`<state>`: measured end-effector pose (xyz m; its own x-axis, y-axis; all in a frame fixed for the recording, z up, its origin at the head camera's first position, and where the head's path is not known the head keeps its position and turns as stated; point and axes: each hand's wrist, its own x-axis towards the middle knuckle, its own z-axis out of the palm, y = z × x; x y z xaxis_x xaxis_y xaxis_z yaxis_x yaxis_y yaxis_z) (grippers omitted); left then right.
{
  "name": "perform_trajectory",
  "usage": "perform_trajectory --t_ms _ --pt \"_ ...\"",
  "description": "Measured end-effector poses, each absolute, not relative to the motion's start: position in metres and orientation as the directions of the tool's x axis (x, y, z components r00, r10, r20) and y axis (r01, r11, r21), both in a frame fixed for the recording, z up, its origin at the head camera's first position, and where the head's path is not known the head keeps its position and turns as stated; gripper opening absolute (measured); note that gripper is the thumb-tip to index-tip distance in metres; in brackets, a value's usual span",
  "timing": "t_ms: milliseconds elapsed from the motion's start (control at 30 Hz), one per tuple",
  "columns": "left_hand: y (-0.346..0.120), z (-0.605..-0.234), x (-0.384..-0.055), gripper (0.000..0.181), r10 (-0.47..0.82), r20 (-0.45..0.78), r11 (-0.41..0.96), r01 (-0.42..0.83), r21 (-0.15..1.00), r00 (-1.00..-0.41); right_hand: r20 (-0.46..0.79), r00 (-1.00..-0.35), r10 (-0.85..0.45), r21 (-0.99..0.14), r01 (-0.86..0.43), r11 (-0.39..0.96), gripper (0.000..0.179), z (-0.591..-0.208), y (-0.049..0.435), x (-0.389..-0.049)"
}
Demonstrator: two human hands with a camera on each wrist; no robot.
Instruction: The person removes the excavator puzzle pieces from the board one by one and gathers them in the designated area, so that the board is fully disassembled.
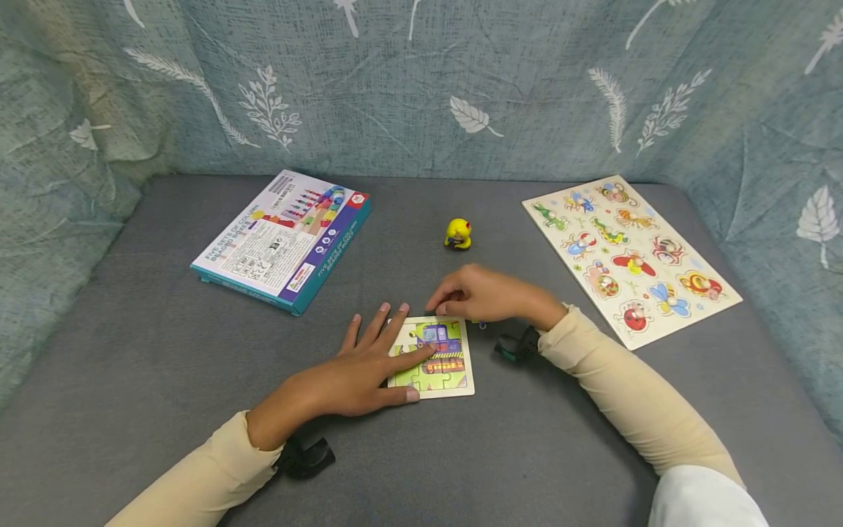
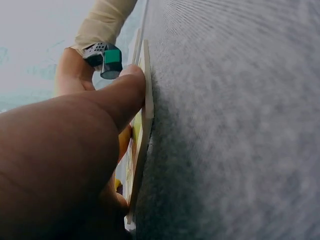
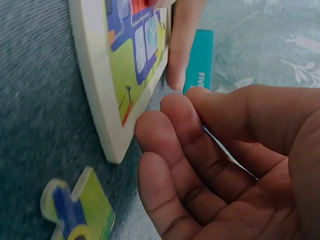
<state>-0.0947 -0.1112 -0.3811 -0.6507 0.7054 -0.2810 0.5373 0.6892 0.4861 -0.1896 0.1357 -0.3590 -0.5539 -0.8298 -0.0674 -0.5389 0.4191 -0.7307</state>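
My left hand (image 1: 358,373) lies spread on a small square jigsaw puzzle (image 1: 465,380) with a wooden frame, its fingers reaching over the purple vehicle picture. In the left wrist view the thumb (image 2: 132,80) rests at the frame's near edge. My right hand (image 1: 484,296) is just beyond the puzzle's far edge, its fingers bent and the thumb close to the index fingertip. I cannot tell whether anything sits between those fingertips. Below it in the right wrist view, a loose green and blue puzzle piece (image 3: 95,205) lies on the table beside the frame.
A bead-set box (image 1: 283,241) lies at the back left. At the back middle stands a small yellow toy figure (image 1: 458,233). A wooden insect puzzle board (image 1: 626,256) lies at the right. Behind the grey table (image 1: 527,454) hangs a leaf-patterned curtain (image 1: 408,95).
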Motion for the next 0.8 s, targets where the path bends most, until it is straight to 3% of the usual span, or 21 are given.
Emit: perform_trajectory --t_ms 800 --pt "-0.111 -0.38 -0.095 0.067 0.693 -0.3 0.705 0.528 0.474 -0.656 -0.158 -0.474 -0.866 -0.769 -0.492 0.409 0.036 -0.358 0.115 -0.185"
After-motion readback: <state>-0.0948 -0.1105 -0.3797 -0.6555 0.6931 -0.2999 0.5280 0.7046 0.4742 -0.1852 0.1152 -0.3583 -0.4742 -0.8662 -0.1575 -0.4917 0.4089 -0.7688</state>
